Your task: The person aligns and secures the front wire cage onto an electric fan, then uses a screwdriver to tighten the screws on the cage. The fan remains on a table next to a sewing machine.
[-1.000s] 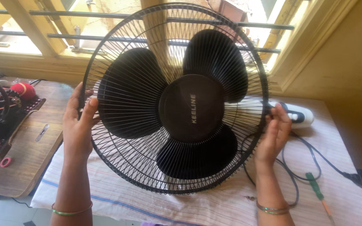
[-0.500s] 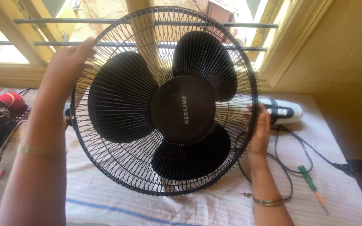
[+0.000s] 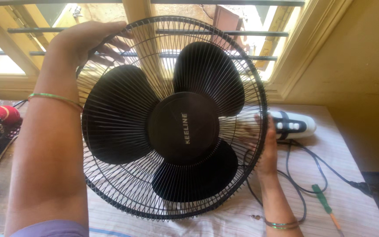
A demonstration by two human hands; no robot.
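Note:
A black table fan fills the middle of the head view, its round wire guard (image 3: 123, 193) facing me and three dark blades (image 3: 115, 114) behind the wires around a black hub. My left hand (image 3: 82, 39) grips the guard's rim at the upper left, fingers curled behind the wires. My right hand (image 3: 266, 147) holds the rim at its right edge, fingers behind the grille. The fan stands tilted upright over a pale cloth (image 3: 224, 219).
A white control base with buttons (image 3: 292, 125) lies right of the fan, a black cord (image 3: 303, 175) looping from it. A green-handled screwdriver (image 3: 325, 204) rests on the cloth. Red and black parts (image 3: 1, 118) sit at the left. A barred window (image 3: 224, 33) is behind.
My left hand has climbed from the guard's left side up to its top-left rim. The fan has come closer and turned slightly; my right hand stayed on the right rim.

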